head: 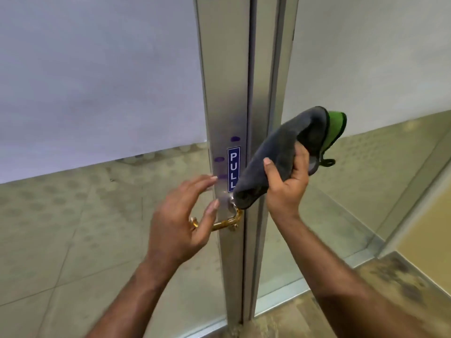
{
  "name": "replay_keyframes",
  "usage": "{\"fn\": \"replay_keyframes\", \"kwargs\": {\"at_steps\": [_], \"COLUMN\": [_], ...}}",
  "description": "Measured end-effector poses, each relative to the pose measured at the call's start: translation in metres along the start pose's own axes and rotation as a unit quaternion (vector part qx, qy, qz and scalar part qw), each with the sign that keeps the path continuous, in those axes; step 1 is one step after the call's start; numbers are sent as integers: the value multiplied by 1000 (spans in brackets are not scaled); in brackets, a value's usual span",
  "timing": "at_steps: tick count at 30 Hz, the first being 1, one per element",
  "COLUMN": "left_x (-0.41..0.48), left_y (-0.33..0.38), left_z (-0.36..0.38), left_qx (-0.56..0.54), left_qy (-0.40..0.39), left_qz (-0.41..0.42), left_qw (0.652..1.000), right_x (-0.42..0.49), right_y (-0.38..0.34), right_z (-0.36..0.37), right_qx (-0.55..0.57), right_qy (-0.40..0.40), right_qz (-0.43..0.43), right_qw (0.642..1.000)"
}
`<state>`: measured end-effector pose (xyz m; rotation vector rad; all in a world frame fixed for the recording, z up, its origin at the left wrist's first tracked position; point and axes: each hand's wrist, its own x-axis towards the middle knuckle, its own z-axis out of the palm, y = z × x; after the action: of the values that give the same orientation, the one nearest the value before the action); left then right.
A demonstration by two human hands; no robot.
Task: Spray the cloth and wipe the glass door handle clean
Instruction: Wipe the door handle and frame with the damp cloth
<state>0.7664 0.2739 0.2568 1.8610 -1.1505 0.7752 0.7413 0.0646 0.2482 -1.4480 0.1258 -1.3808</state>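
While my right hand (pixel 285 176) grips the grey cloth (pixel 275 154) bunched, its lower end hangs just above the brass handle (pixel 228 222), right of the PULL sticker (pixel 233 169). My left hand (pixel 185 215) is open, fingers spread, just left of the handle and holding nothing. No spray bottle shows. The risk I see: the loose green-edged tail above the handle could flop and smear the glass, or the bunched wad could skate over the curved handle and miss its underside if I press too lightly.
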Motion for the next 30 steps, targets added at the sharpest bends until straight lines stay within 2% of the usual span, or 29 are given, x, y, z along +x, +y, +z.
{"fn": "replay_keyframes", "kwargs": {"at_steps": [3, 6, 10, 13, 17, 19, 21, 23, 25, 28, 30], "left_x": [33, 69, 114, 142, 153, 150, 147, 147, 147, 144, 141], "left_y": [-13, -25, -41, -50, -64, -72, -78, -81, -83, -86, -88], "left_z": [-24, -46, -65, -65, -43, -32, -25, -21, -16, -6, -1], "left_qx": [94, 176, 266, 312, 377, 403, 414, 419, 427, 437, 442], "left_qy": [55, 73, 89, 78, 7, -12, -6, 7, 18, 25, 22], "left_qz": [31, 84, 133, 165, 178, 182, 180, 176, 175, 165, 160], "left_qw": [994, 978, 951, 932, 909, 897, 892, 890, 887, 884, 883], "right_x": [12, 21, 20, 12, -1, 4, 12, 16, 17, 19, 15], "right_y": [24, 31, 33, 42, 47, 34, 26, 29, 34, 43, 46], "right_z": [13, 23, 24, 11, 12, 25, 31, 24, 9, -11, -9], "right_qx": [-125, -245, -327, -304, -331, -296, -251, -240, -257, -296, -282], "right_qy": [-105, -178, -250, -293, -250, -246, -235, -257, -283, -265, -273], "right_qz": [-93, -184, -193, -157, -142, -95, -95, -103, -150, -218, -173], "right_qw": [982, 935, 891, 893, 899, 918, 934, 930, 912, 891, 903]}}
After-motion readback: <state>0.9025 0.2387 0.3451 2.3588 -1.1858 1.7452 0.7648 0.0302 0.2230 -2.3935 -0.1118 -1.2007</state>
